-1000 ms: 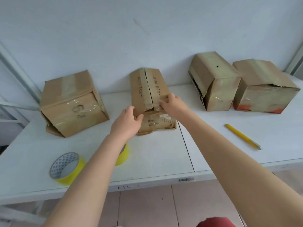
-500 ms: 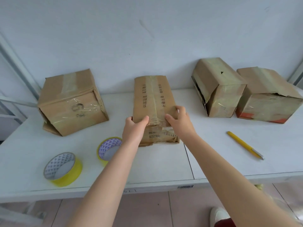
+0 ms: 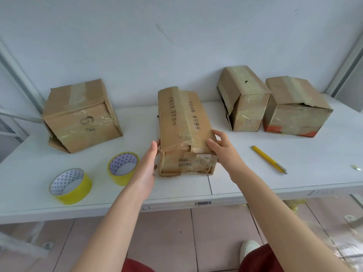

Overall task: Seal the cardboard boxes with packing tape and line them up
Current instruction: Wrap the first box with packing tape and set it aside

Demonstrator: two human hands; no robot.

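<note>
Centre box (image 3: pixel 182 124) mid-frame on desk (image 3: pixel 245 183); left hand (image 3: pixel 146 167) flat, fingers straight against its left side, right hand (image 3: pixel 224 150) curls round its near right corner; tape roll (image 3: pixel 122 168) just left

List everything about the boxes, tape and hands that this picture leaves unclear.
Head view only:
- Middle box: far end and underside hidden by its own body; near right corner covered by the right hand.
- Left hand: palm contact hidden, seen edge-on.
- Tape rolls: loose ends not visible.
- Speck at table's right edge: too small to identify.
- Print on the box's near end: too blurred to read.
</note>
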